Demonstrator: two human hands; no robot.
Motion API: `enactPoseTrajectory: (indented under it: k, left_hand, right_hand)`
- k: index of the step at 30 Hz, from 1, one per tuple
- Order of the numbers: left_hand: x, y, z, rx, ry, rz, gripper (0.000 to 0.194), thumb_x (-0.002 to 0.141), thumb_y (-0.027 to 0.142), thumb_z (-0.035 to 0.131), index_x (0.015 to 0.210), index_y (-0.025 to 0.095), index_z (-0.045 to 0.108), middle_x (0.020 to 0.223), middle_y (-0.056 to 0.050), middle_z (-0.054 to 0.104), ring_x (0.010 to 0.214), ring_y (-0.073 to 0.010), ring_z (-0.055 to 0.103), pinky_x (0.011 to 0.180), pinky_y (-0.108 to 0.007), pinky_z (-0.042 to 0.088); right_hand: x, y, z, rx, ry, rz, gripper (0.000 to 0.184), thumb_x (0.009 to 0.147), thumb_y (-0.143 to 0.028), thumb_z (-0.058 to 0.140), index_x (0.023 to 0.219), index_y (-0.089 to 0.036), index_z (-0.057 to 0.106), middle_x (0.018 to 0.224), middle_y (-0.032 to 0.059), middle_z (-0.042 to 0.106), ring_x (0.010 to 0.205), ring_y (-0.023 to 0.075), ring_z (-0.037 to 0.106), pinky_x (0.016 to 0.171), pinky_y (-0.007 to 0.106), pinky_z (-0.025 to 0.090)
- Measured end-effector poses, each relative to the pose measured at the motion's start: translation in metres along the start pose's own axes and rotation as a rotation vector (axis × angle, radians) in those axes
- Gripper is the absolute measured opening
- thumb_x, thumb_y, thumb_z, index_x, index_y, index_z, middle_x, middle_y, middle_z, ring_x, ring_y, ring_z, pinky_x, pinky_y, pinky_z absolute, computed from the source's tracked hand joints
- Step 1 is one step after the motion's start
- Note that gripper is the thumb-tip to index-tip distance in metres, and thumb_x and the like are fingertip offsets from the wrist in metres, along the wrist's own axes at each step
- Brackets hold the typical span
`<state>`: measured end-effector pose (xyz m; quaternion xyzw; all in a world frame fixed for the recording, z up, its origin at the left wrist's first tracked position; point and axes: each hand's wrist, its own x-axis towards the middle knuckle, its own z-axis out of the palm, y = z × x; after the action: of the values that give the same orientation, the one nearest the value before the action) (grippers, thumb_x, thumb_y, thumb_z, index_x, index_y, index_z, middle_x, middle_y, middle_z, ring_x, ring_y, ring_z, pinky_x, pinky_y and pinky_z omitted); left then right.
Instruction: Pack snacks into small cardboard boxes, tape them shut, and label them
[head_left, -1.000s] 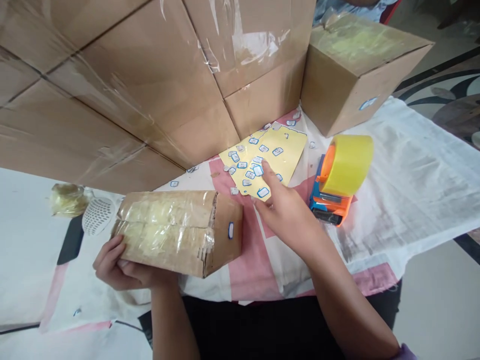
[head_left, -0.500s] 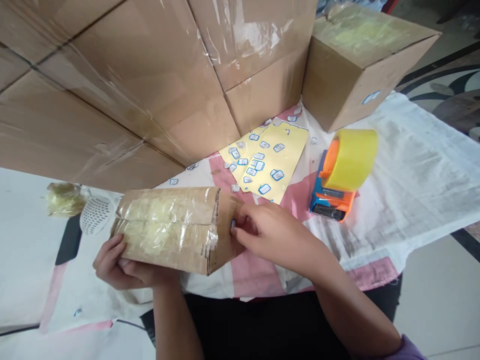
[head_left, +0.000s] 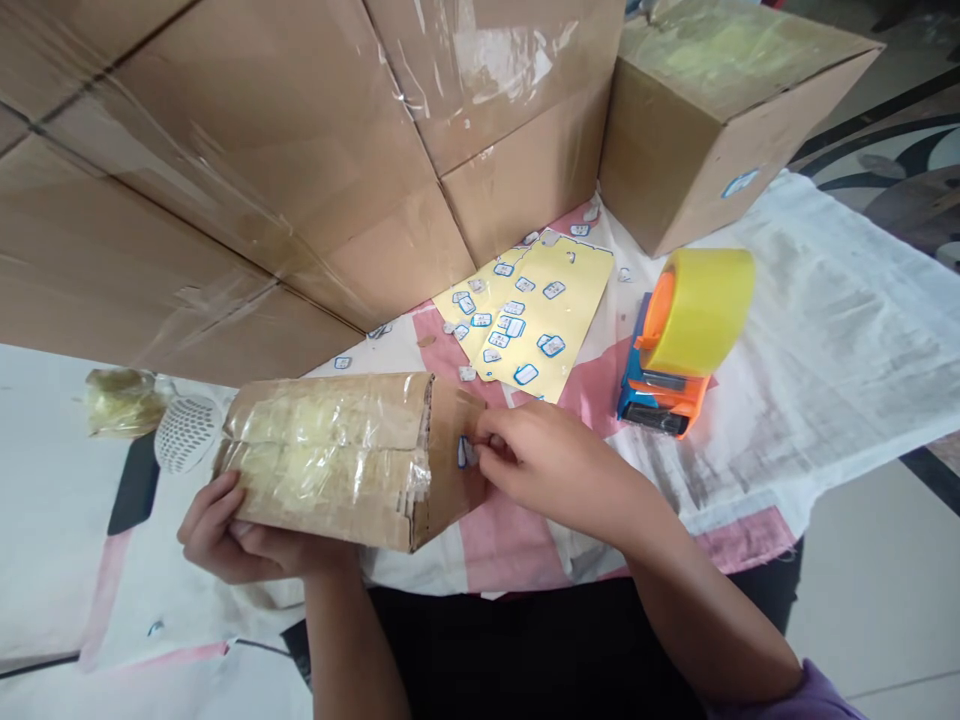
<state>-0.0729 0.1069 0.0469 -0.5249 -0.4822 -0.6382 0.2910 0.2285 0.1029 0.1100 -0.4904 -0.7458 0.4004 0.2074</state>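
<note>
My left hand (head_left: 232, 535) grips the near left end of a small taped cardboard box (head_left: 349, 455) and holds it just above the cloth. My right hand (head_left: 547, 462) is at the box's right end face, its fingertips pinched against a small blue-edged sticker (head_left: 463, 452) there. Behind my right hand lie yellow sticker sheets (head_left: 534, 315) with several blue-edged stickers on them.
An orange and blue tape dispenser (head_left: 679, 340) with a yellow roll stands right of the sheets. Large taped cartons (head_left: 262, 170) wall the back, and another carton (head_left: 712, 110) stands at the back right. A white mesh object (head_left: 186, 432) lies left. The cloth-covered table (head_left: 825, 380) ends right.
My right hand left the yellow sheets and came back to the box's right end, where it now presses on the sticker. The left hand kept its grip on the box.
</note>
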Motion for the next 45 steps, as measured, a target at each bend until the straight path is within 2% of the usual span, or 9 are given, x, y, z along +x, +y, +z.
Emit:
enactPoseTrajectory:
  k: [5, 10, 15, 18, 25, 28, 34, 40, 45]
  left_hand:
    - [0.001, -0.001, -0.001, -0.048, -0.02, 0.033, 0.015, 0.085, 0.028, 0.045, 0.086, 0.02, 0.058, 0.09, -0.008, 0.066, 0.094, -0.0277, 0.066, 0.089, -0.049, 0.05]
    - [0.0, 0.0, -0.001, -0.015, -0.005, 0.007, 0.013, 0.083, 0.03, 0.045, 0.082, 0.021, 0.055, 0.086, -0.008, 0.065, 0.092, -0.027, 0.066, 0.088, -0.048, 0.05]
    - [-0.001, -0.01, -0.002, 0.178, -0.018, -0.03, 0.016, 0.081, 0.035, 0.032, 0.083, 0.026, 0.046, 0.09, -0.009, 0.064, 0.091, -0.0264, 0.065, 0.09, -0.049, 0.052]
    - [-0.001, -0.015, -0.002, 0.137, 0.001, 0.001, 0.016, 0.078, 0.037, 0.033, 0.081, 0.027, 0.044, 0.085, -0.008, 0.063, 0.087, -0.0269, 0.066, 0.086, -0.049, 0.054]
    - [0.001, 0.01, 0.002, 0.129, 0.01, -0.127, 0.012, 0.079, 0.038, 0.041, 0.076, 0.027, 0.043, 0.085, -0.007, 0.064, 0.093, -0.0282, 0.068, 0.091, -0.049, 0.053]
    - [0.001, 0.012, 0.001, 0.144, -0.003, -0.136, 0.012, 0.078, 0.039, 0.041, 0.076, 0.027, 0.044, 0.086, -0.007, 0.065, 0.094, -0.0299, 0.068, 0.092, -0.051, 0.053]
    - [0.0, 0.003, -0.003, 0.052, -0.025, -0.115, 0.014, 0.081, 0.038, 0.045, 0.077, 0.026, 0.048, 0.088, -0.007, 0.065, 0.092, -0.0301, 0.067, 0.09, -0.054, 0.053]
    - [0.001, 0.018, 0.003, 0.046, -0.01, -0.152, 0.009, 0.082, 0.032, 0.045, 0.079, 0.024, 0.049, 0.089, -0.006, 0.064, 0.093, -0.0269, 0.065, 0.093, -0.051, 0.052]
    - [0.0, 0.021, 0.001, -0.007, -0.044, -0.129, 0.013, 0.085, 0.027, 0.046, 0.085, 0.021, 0.057, 0.095, -0.007, 0.066, 0.096, -0.0253, 0.064, 0.095, -0.05, 0.05]
  right_hand:
    - [0.0, 0.004, -0.003, -0.006, 0.016, 0.009, 0.018, 0.09, -0.015, 0.051, 0.072, -0.018, 0.055, 0.075, 0.0004, 0.062, 0.072, 0.0128, 0.053, 0.06, 0.029, 0.024]
    - [-0.001, 0.0, -0.005, 0.041, -0.036, -0.003, 0.021, 0.093, -0.022, 0.049, 0.073, -0.018, 0.056, 0.073, 0.0001, 0.062, 0.07, 0.0132, 0.052, 0.059, 0.028, 0.025]
    - [-0.001, -0.004, 0.001, 0.068, -0.021, 0.016, 0.009, 0.081, -0.022, 0.06, 0.073, -0.019, 0.06, 0.071, -0.0024, 0.065, 0.068, 0.0122, 0.052, 0.057, 0.027, 0.025]
    - [0.0, -0.003, 0.003, 0.103, -0.009, -0.003, 0.011, 0.078, -0.014, 0.057, 0.07, -0.019, 0.062, 0.068, -0.0049, 0.064, 0.065, 0.01, 0.05, 0.056, 0.027, 0.025]
    - [-0.002, -0.007, 0.0, 0.174, -0.028, -0.011, 0.006, 0.08, -0.018, 0.061, 0.077, -0.019, 0.066, 0.072, -0.0051, 0.065, 0.066, 0.0096, 0.052, 0.057, 0.025, 0.028]
    - [-0.002, -0.01, 0.0, 0.131, -0.023, -0.001, 0.011, 0.078, -0.013, 0.059, 0.07, -0.019, 0.063, 0.067, -0.0053, 0.061, 0.062, 0.0092, 0.049, 0.057, 0.026, 0.026]
    - [-0.006, 0.001, -0.014, 0.066, 0.089, 0.032, 0.015, 0.08, -0.01, 0.058, 0.069, -0.019, 0.063, 0.065, -0.0046, 0.06, 0.062, 0.0103, 0.05, 0.059, 0.026, 0.028]
    - [-0.011, 0.014, -0.032, 0.021, 0.228, 0.155, 0.016, 0.089, -0.02, 0.057, 0.075, -0.021, 0.065, 0.068, -0.004, 0.062, 0.062, 0.0117, 0.052, 0.058, 0.025, 0.033]
    - [-0.005, 0.0, -0.02, 0.014, 0.05, 0.113, 0.016, 0.091, -0.028, 0.059, 0.078, -0.022, 0.067, 0.075, -0.0017, 0.068, 0.066, 0.0142, 0.059, 0.058, 0.026, 0.035]
